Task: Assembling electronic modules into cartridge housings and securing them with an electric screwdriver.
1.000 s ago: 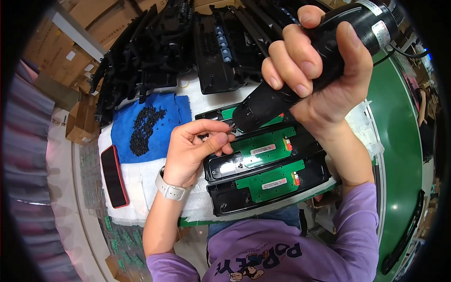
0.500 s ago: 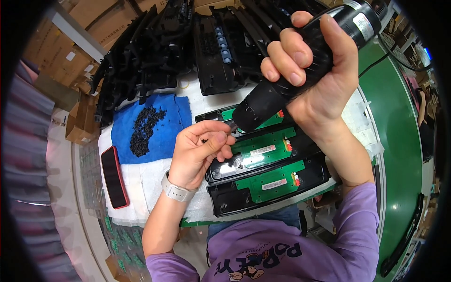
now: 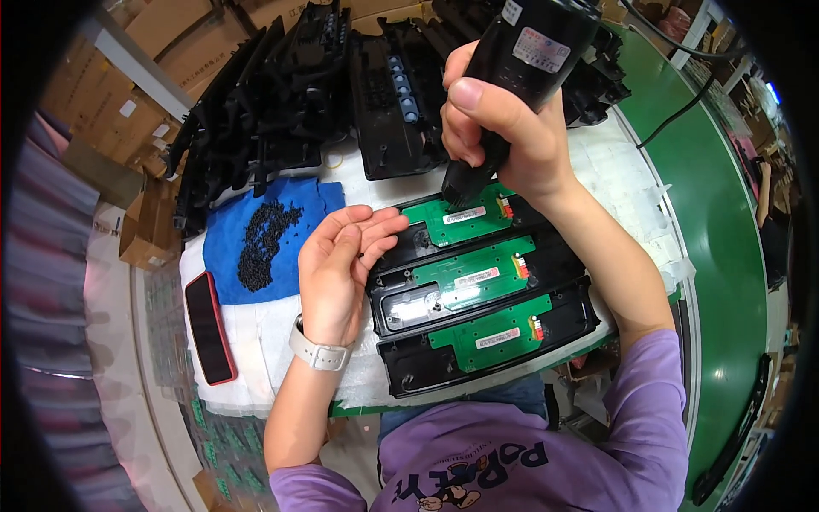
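Observation:
My right hand (image 3: 503,128) grips a black electric screwdriver (image 3: 520,68), held upright with its tip down on the top green circuit board (image 3: 469,218). Three black plastic trays (image 3: 478,299), each carrying a green circuit board, lie stacked side by side in front of me. My left hand (image 3: 341,269) rests palm-up beside the left end of the top tray, fingers slightly curled, with a small dark screw near the fingertips. A white watch sits on that wrist.
A blue cloth (image 3: 256,243) holds a pile of small black screws (image 3: 264,239). A red-edged phone (image 3: 209,328) lies at the left. Black plastic housings (image 3: 290,102) crowd the far side, cardboard boxes (image 3: 128,111) behind. A green conveyor belt (image 3: 717,256) runs at the right.
My right hand swung the screwdriver from tilted to upright and brought its tip onto the top board. My left hand opened and drew back from the tip.

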The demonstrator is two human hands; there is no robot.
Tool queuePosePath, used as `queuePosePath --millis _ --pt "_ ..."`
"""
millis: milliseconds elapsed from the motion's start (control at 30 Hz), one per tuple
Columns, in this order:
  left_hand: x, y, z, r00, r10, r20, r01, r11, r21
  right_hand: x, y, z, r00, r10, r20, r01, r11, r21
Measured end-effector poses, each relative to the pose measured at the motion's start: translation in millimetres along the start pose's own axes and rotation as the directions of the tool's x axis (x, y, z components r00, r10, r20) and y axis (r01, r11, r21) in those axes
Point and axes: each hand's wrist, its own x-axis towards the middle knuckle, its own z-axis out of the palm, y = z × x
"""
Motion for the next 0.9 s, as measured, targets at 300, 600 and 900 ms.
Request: queuePosePath --millis 300,600,900 --pt "2.5 -1.6 -4.0 0.979 -0.14 0.148 0.117 0.982 0.15 6.7 8.0 9.4 0.996 0.016 0.092 -0.008 0.996 -0.085" --pt "1.8 1.1 -5.2 0.975 -0.164 0.151 0.176 0.981 -0.076 -1.1 6.0 15.0 0.992 -0.016 0.128 0.037 0.986 -0.162" --pt "-3.7 1.1 -0.3 0.985 -0.099 0.139 0.091 0.994 0.06 -10.4 -29.9 5.3 0.997 -0.068 0.048 0.049 0.949 0.312"
